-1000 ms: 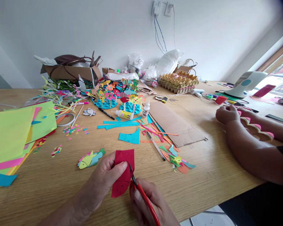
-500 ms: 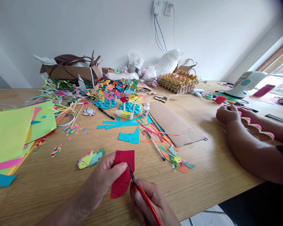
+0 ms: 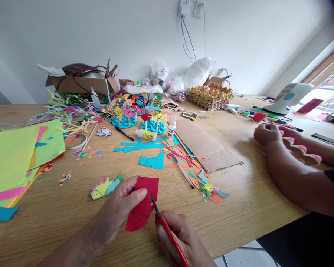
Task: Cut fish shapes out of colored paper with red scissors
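My left hand (image 3: 128, 200) pinches a piece of red paper (image 3: 140, 213) between thumb and fingers, above the front of the table. A fish outline is drawn on the paper, and its lower edge is cut to a curve. Red-handled scissors (image 3: 169, 237) are in my right hand (image 3: 180, 233), their dark blades at the paper's right side beside my left thumb. Left of the hands lies a small pile of cut paper fish (image 3: 102, 188), a yellow one on top. A blue paper piece (image 3: 153, 160) with a drawn outline lies beyond the red paper.
Paper scraps (image 3: 207, 187), a pen (image 3: 183, 171) and cardboard (image 3: 203, 144) lie to the right. Coloured sheets (image 3: 11, 155) cover the left. Glue bottles (image 3: 171, 129) stand near decorated blue bases (image 3: 153, 127). Another person's arm (image 3: 289, 170) rests at the right, by an egg-carton piece (image 3: 300, 154).
The red paper has tilted slightly, its lower end swinging left. The scissors stay at its right edge, with their blades slightly lower from the top. The other person's hands have hardly moved.
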`<state>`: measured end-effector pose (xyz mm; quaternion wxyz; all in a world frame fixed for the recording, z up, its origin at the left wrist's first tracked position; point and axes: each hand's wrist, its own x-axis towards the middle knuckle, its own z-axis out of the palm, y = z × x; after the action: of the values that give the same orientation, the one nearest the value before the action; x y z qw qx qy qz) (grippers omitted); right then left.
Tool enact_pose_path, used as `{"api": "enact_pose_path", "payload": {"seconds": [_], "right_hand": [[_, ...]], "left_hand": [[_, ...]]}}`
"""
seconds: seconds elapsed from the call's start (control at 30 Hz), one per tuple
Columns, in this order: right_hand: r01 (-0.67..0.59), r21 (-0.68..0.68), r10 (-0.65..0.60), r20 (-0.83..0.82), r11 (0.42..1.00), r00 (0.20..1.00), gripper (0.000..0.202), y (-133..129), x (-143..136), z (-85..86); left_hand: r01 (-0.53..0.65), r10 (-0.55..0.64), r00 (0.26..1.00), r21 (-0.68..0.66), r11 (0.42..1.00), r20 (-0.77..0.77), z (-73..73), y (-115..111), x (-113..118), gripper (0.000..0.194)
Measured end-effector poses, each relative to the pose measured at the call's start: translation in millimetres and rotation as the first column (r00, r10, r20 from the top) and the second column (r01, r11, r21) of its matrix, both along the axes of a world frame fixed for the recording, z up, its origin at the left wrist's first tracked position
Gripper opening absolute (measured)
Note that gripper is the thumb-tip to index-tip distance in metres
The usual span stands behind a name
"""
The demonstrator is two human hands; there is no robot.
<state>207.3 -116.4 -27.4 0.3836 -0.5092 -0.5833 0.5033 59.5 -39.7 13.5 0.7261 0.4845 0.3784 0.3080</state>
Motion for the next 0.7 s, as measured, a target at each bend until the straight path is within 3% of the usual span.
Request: {"api": "enact_pose_path", "payload": {"seconds": [0.3, 0.7], "right_hand": [[0.013, -0.048, -0.015, -0.039, 0.999, 0.999, 0.056, -0.9, -2.0, 3.3], [-0.001, 0.051, -0.001, 0.056, 0.999, 0.998, 0.046, 0.0, 1.5, -0.8]], "left_hand": [[0.026, -0.026, 1.000, 0.018, 1.000, -0.016, -1.3, -0.7, -0.3, 0.016], [0.036, -0.036, 0.999, -0.012, 0.999, -0.004, -2.4, 0.5, -1.2, 0.015]]}}
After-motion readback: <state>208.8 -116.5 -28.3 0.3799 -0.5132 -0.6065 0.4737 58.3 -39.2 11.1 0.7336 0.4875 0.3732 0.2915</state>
